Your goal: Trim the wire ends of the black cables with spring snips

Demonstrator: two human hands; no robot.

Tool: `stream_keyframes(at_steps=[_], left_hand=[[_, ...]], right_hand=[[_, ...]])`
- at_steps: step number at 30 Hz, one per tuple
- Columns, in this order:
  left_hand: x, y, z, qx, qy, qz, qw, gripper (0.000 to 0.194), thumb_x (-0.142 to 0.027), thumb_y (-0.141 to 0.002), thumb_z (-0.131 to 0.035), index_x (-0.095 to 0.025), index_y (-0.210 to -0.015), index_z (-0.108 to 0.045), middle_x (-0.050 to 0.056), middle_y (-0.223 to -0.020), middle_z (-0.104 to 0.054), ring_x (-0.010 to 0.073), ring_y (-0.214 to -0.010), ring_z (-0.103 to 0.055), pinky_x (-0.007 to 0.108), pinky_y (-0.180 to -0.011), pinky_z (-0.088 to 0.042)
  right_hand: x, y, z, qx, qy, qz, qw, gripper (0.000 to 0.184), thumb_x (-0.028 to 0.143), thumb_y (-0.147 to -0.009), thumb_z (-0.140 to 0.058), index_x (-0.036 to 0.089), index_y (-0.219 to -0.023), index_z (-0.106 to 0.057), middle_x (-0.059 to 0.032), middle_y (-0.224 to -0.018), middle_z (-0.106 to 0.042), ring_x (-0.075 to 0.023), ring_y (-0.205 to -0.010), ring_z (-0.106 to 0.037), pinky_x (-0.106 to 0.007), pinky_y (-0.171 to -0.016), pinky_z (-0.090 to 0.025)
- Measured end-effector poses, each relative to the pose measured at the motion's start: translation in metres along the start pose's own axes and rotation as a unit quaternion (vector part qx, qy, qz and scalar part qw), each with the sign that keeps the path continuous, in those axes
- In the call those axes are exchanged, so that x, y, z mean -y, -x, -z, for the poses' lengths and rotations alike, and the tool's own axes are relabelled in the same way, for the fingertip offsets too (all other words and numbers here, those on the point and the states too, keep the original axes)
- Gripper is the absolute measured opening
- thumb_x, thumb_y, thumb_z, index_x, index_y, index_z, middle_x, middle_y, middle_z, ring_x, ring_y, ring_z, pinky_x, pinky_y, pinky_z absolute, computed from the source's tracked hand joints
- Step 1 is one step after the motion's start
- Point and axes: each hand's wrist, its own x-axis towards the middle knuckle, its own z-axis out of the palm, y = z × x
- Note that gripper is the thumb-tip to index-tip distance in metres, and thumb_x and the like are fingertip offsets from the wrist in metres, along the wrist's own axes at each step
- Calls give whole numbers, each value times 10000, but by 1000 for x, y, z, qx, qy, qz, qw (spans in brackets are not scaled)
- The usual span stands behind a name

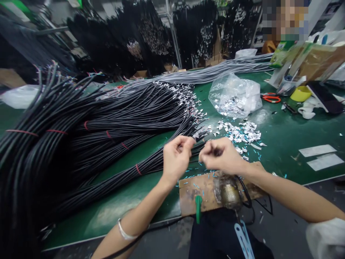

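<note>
My left hand (176,156) is closed in a pinch at the end of the nearest bundle of black cables (155,163). What lies between its fingertips is too small and blurred to name. A short gap to the right, my right hand (223,154) has its fingers curled and pressed together, and I cannot make out what they hold. Beyond both hands lie thick bundles of black cables (140,108), some tied with red bands, with stripped silvery ends (188,97). Beneath my right hand, a wooden board (191,198) carries a small metal device (230,194).
Foil scraps (244,132) and blue bits lie right of the cables, before a transparent plastic bag (235,94). Orange-handled scissors (272,97), yellow tape (300,94) and a dark phone (325,97) are farther right. Grey cables (210,73) run behind; a person sits at the back right.
</note>
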Motion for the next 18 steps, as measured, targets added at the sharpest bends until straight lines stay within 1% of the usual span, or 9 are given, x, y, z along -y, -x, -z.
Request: stream_keyframes(at_steps=[2,3,5,6,7,10,13,16,18], left_hand=[[-1,-2,2,5,24,18,1000,283,-405,-802,-593,-143,-698,-563,-53,-515,-415,36,-394,-305,183,-361,-213],[-1,-3,3,17,26,18,999,293,-416,-796,-598,-142,-697,-567,-49,-519,-418,35,-397,-303,184,-362,-210],[-3,-4,5,39,13,10,999,290,-414,-787,-610,-136,-709,-588,-39,-529,-437,40,-412,-317,186,-370,-221],[-3,-4,5,46,5,6,999,281,-407,-785,-613,-134,-719,-598,-36,-529,-444,44,-418,-324,187,-372,-229],[-3,-3,5,50,-6,0,999,271,-398,-787,-611,-133,-729,-606,-33,-529,-450,48,-423,-331,187,-375,-240],[-3,-1,4,51,-56,-37,996,238,-366,-800,-601,-135,-750,-623,-28,-526,-469,57,-438,-359,184,-387,-274],[-3,2,2,72,-91,-51,992,234,-358,-809,-588,-137,-743,-627,-23,-527,-484,64,-455,-398,178,-396,-300],[-2,2,0,123,-32,33,991,266,-380,-791,-594,-138,-683,-581,-42,-478,-439,57,-401,-379,177,-366,-295],[-2,1,-1,130,27,97,986,289,-405,-770,-611,-143,-668,-544,-67,-438,-390,47,-343,-333,179,-333,-269]], right_hand=[[1,3,-1,3,100,106,989,104,168,-676,-595,154,-647,-694,2,-583,-633,-74,-495,-511,-207,-473,-395],[1,4,-1,-32,148,135,979,115,161,-691,-589,152,-677,-703,-8,-606,-644,-85,-521,-532,-220,-500,-413],[1,3,2,-134,227,140,954,140,159,-732,-580,144,-755,-718,-31,-649,-666,-109,-569,-567,-248,-550,-445],[1,2,3,-168,252,135,943,157,164,-752,-575,143,-801,-722,-42,-679,-682,-118,-592,-584,-259,-570,-459],[1,1,5,-180,265,135,938,172,174,-769,-571,145,-841,-725,-52,-715,-699,-126,-615,-602,-266,-585,-472],[-1,0,6,-158,264,159,938,193,196,-773,-584,155,-897,-726,-62,-787,-726,-134,-647,-635,-267,-598,-493],[-2,0,4,-176,269,156,934,155,199,-756,-591,158,-819,-727,-35,-695,-707,-116,-562,-599,-245,-543,-466],[-4,1,1,-190,307,165,918,134,216,-754,-594,147,-719,-704,-18,-601,-658,-104,-515,-555,-228,-509,-430],[-6,1,0,-178,349,194,900,151,229,-769,-580,144,-710,-690,-25,-611,-651,-108,-536,-558,-223,-507,-417]])
